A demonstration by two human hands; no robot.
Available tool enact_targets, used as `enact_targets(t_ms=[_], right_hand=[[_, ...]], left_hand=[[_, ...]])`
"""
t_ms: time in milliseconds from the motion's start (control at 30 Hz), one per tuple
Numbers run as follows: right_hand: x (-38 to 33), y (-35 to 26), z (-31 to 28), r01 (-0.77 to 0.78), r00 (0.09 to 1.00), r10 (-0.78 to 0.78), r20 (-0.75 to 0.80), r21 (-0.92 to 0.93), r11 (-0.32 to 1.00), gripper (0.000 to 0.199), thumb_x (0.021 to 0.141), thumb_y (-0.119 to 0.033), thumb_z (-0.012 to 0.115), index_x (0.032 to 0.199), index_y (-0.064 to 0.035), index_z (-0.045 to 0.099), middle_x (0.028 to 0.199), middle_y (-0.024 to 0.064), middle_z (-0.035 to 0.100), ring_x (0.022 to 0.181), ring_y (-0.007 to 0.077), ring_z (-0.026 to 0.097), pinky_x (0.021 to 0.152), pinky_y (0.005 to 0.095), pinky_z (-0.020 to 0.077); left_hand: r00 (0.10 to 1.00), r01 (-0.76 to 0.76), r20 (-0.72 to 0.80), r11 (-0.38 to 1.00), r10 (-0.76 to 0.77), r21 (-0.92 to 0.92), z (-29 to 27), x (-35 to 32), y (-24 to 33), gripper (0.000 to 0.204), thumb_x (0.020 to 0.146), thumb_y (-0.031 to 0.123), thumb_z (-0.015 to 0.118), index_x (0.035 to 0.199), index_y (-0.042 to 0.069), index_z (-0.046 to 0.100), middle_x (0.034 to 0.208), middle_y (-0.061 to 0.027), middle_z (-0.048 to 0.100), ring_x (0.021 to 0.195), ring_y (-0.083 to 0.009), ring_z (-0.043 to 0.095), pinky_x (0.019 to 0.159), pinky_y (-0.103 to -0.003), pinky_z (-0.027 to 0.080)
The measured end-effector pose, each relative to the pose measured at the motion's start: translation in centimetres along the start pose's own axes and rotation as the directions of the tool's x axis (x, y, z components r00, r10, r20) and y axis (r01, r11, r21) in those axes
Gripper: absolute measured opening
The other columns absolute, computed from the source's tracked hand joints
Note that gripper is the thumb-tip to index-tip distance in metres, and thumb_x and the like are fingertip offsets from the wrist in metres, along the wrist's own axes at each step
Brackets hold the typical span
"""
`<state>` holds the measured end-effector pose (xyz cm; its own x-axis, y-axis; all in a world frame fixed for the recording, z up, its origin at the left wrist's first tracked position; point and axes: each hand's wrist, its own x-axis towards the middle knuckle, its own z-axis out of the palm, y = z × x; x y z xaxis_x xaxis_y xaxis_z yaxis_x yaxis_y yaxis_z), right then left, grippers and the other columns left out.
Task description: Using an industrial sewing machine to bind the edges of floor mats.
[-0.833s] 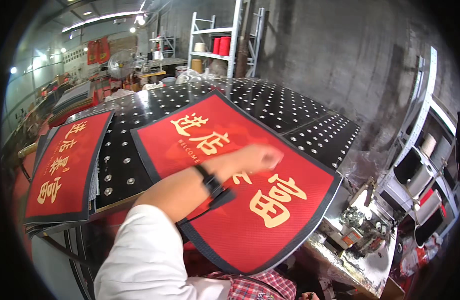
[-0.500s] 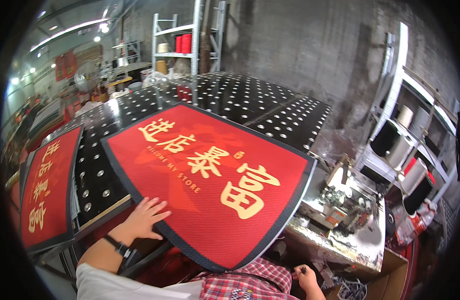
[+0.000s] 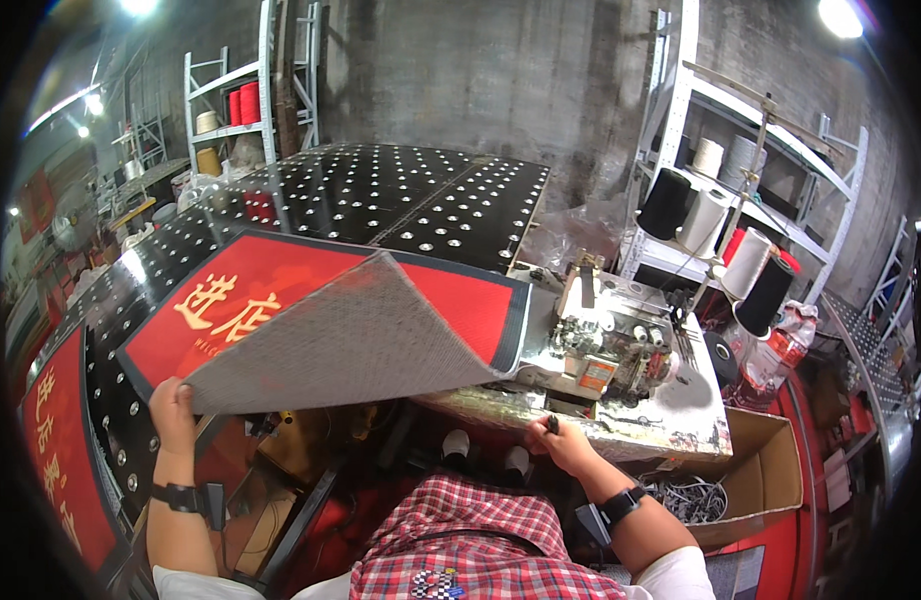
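A red doormat (image 3: 233,268) with a dark border and gold lettering lies on the black table, its near corner folded over so the grey woven backing (image 3: 341,345) faces up. My left hand (image 3: 173,410) is closed on the mat's near left edge, thumb on top. Close to the sewing machine's front edge, my right hand (image 3: 561,442) is closed around a small black object, mostly hidden by the fingers. The mat's right end reaches the sewing machine (image 3: 606,345) on its metal bench. At far left lies another red mat (image 3: 61,440) on a stack.
The black table (image 3: 421,190) is dotted with bright metal studs. Thread cones (image 3: 703,222) stand on a rack at the right. Below the machine, a cardboard box (image 3: 766,460) holds grey trimmings (image 3: 693,498). A shelf with red spools (image 3: 245,104) stands at the back left.
My left hand has gone from lying spread on the mat to gripping its edge. The near part of the mat has been folded over, showing its backing. The view has swung right.
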<state>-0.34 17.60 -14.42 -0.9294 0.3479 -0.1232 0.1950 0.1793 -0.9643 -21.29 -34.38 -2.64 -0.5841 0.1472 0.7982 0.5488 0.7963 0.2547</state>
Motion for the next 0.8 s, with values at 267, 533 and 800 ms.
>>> enact_targets(t_ms=[267, 533, 800], right_hand=[[2.5, -3.7, 1.6, -0.18, 0.97, 0.239, -0.034, 0.558, 0.81, 0.034, 0.085, -0.034, 0.048, 0.096, -0.0027, 0.055, 0.076, 0.0053, 0.059, 0.051, 0.0087, 0.048, 0.052, 0.0233, 0.0446], [1.2, -4.6, 4.5, -0.147, 0.951, 0.299, -0.078, 0.737, 0.66, 0.022, 0.081, -0.018, 0.053, 0.094, -0.0003, 0.055, 0.083, 0.0086, 0.06, 0.07, 0.0186, 0.058, 0.063, 0.0319, 0.0489], [-0.1, -2.8, 3.7, -0.065, 0.955, 0.278, -0.1, 0.847, 0.527, 0.023, 0.082, -0.018, 0.049, 0.093, 0.0014, 0.053, 0.081, 0.0101, 0.059, 0.069, 0.0201, 0.058, 0.063, 0.0316, 0.0485]], left_hand=[[0.967, 0.116, -0.124, 0.815, -0.223, -0.568, -7.5, -5.1, -6.6, 0.05, 0.085, 0.049, 0.034, 0.06, 0.006, 0.04, 0.056, -0.0017, 0.037, 0.051, -0.0103, 0.039, 0.05, -0.024, 0.031], [0.992, 0.125, 0.07, 0.686, -0.107, -0.717, -10.0, -7.2, -13.2, 0.036, 0.088, 0.035, 0.034, 0.108, 0.008, 0.046, 0.093, -0.001, 0.046, 0.086, -0.0111, 0.045, 0.078, -0.022, 0.035], [0.802, 0.48, 0.179, 0.437, -0.569, -0.76, -9.4, -9.7, -14.9, 0.039, 0.087, 0.036, 0.036, 0.115, 0.01, 0.043, 0.104, -0.0019, 0.043, 0.093, -0.0131, 0.045, 0.083, -0.024, 0.035]])
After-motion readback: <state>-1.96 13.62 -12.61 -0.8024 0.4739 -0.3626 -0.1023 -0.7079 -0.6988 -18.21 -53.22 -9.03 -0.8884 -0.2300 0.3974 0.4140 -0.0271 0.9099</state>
